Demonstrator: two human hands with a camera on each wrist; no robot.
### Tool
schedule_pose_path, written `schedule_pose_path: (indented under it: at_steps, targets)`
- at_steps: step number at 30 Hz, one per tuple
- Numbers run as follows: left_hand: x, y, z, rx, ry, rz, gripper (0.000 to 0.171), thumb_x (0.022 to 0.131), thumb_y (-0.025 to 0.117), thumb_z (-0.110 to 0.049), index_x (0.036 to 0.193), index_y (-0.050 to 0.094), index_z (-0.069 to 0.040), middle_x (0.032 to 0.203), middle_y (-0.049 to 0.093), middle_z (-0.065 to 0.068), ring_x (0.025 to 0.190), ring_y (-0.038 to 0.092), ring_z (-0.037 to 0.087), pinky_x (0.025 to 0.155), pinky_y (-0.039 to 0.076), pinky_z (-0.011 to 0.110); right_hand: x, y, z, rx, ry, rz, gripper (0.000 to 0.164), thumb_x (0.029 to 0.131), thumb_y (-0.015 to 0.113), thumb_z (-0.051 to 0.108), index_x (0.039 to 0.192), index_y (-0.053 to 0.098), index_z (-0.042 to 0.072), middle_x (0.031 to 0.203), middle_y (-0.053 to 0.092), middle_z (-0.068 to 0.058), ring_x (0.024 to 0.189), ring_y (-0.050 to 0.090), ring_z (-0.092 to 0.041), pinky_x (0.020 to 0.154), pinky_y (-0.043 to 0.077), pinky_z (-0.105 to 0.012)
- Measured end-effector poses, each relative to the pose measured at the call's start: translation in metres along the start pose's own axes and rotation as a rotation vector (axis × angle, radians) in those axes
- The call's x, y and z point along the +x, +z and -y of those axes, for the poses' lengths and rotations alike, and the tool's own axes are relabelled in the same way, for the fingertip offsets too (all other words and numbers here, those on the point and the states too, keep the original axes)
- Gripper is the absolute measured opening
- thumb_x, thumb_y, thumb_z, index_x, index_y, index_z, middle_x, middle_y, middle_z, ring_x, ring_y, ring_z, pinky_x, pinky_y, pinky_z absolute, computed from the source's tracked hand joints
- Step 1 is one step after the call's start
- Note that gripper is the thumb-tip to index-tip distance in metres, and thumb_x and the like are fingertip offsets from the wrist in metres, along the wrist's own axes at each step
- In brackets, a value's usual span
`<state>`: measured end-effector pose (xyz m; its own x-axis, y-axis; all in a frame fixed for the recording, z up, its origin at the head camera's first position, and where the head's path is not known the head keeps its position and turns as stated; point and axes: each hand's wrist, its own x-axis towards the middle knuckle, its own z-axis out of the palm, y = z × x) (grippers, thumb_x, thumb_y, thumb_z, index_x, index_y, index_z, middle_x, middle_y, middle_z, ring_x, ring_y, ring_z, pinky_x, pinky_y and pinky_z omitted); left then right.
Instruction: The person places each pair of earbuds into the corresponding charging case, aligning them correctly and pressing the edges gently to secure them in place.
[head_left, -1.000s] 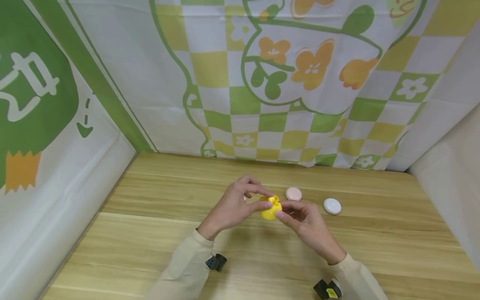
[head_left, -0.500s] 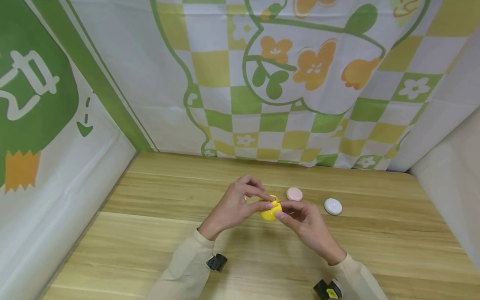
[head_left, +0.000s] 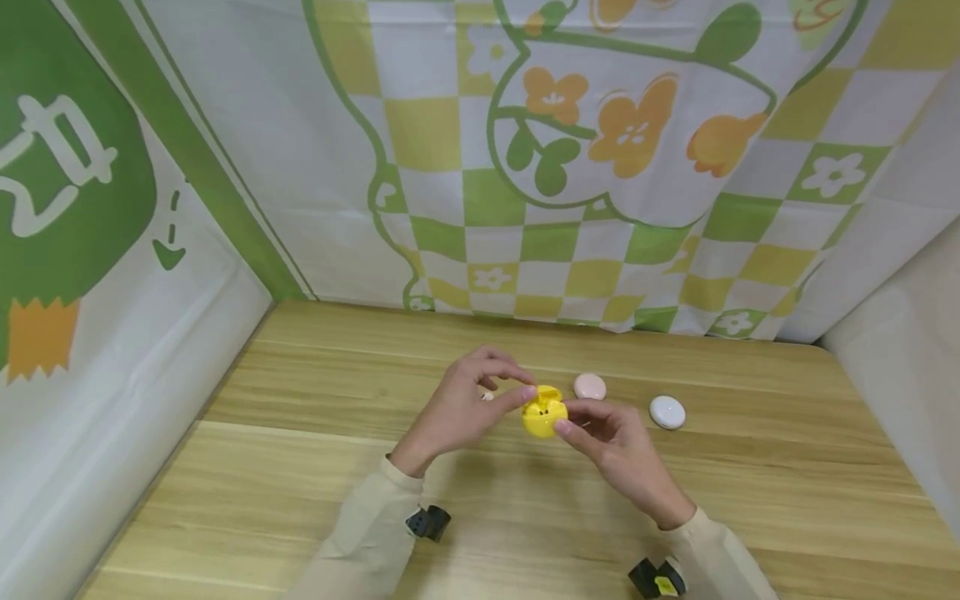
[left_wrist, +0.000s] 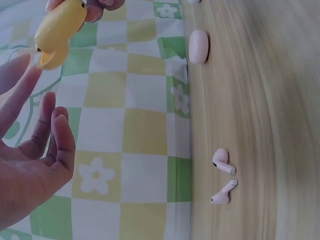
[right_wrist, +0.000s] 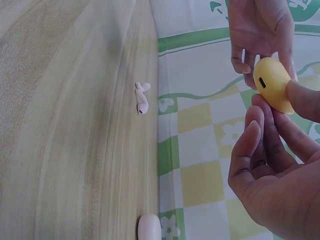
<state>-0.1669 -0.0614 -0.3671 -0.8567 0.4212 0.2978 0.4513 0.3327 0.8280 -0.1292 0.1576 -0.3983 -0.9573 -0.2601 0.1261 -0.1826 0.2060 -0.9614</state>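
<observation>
My right hand [head_left: 626, 454] holds a round yellow earbud case [head_left: 545, 422] above the table, pinched between thumb and fingers. Its lid [head_left: 548, 392] is raised, and yellow earbuds with small dark spots show inside. At the case's left side is my left hand [head_left: 465, 404], thumb and index finger extended with their tips right at the lid's edge, the other fingers loosely bent. In the right wrist view the case [right_wrist: 273, 85] shows a dark charging port on its underside. Two pale pink earbuds [left_wrist: 221, 195] lie on the table below my left hand, mostly hidden by it in the head view.
On the wooden table [head_left: 300, 400], a round pink case [head_left: 590, 387] lies just beyond my right hand. A white case [head_left: 667, 412] is farther right. A checkered cloth [head_left: 540, 242] hangs along the back edge, and white walls [head_left: 922, 358] close the sides.
My left thumb and index finger have drawn back from inside the case to its left edge, uncovering the earbuds. The right hand keeps its hold on the case nearly in place.
</observation>
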Motion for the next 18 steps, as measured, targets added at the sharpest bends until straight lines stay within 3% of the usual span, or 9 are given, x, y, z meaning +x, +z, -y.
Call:
schedule_pose_path:
  at_steps: [4,9,18]
  targets:
    - [-0.0001,-0.0022,0.0027,-0.021,-0.035,0.001,0.019,0.089,0.065,-0.031,0.098,0.072,-0.016,0.1,0.059,-0.007,0.095,0.054,0.015,0.077,0.049,0.038,-0.0009,-0.0004,0.0009,0.021,0.007,-0.008,0.023,0.087,0.068,0.022,0.106,0.068,0.009,0.097,0.066,-0.009,0.09,0.061,-0.036,0.076,0.053,-0.033]
    - [0.0,-0.0024,0.006,-0.064,-0.098,0.078,0.026,0.093,0.059,-0.035,0.103,0.071,-0.015,0.102,0.062,-0.004,0.091,0.057,0.013,0.074,0.05,0.032,-0.0019,-0.0005,0.002,0.029,0.0,-0.005,0.023,0.087,0.067,0.021,0.106,0.068,0.008,0.096,0.066,-0.01,0.09,0.062,-0.036,0.076,0.053,-0.033]
    - [0.0024,-0.0006,0.0101,-0.166,-0.207,0.2,0.031,0.095,0.05,-0.043,0.096,0.073,-0.023,0.106,0.065,-0.007,0.098,0.057,0.014,0.084,0.044,0.04,-0.0029,-0.0011,0.0036,0.028,0.002,-0.005,0.024,0.087,0.067,0.022,0.106,0.068,0.008,0.097,0.066,-0.01,0.089,0.063,-0.03,0.077,0.053,-0.033]
